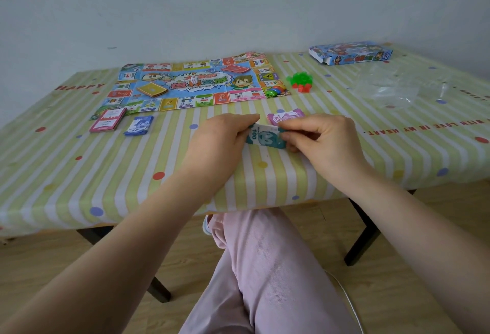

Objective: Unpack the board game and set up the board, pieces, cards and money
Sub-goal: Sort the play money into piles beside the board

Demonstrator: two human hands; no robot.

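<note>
- Hands meet over the near middle of the table (pixel 79 174): the left hand (pixel 222 137) pinches the left end of a teal stack of 100 notes (pixel 265 137), and the right hand (pixel 323 137) grips its right end with curled fingers.
- The stack sits low over the striped cloth; whether it touches the cloth cannot be told. Its long axis runs left to right across the view, face up, the "100" at the left end.
- Just behind it lies a pink stack of 500 notes (pixel 285 117), face up, already set down.
- Further out, the board (pixel 191 84) is unfolded, with a die (pixel 194 78), a yellow card deck (pixel 152 89) and a red card deck (pixel 236 69) on it, and coloured pawns (pixel 275 90) at its right corner.
- Green and red houses (pixel 299 81) are heaped beside the board; pink cards (pixel 107 120) and blue cards (pixel 139 125) lie in front of it.
- The box (pixel 350 52) and clear bags (pixel 397 87) lie aside, far right.
- Judged from this, setup is nearly done: the money remains to be sorted and laid out.
</note>
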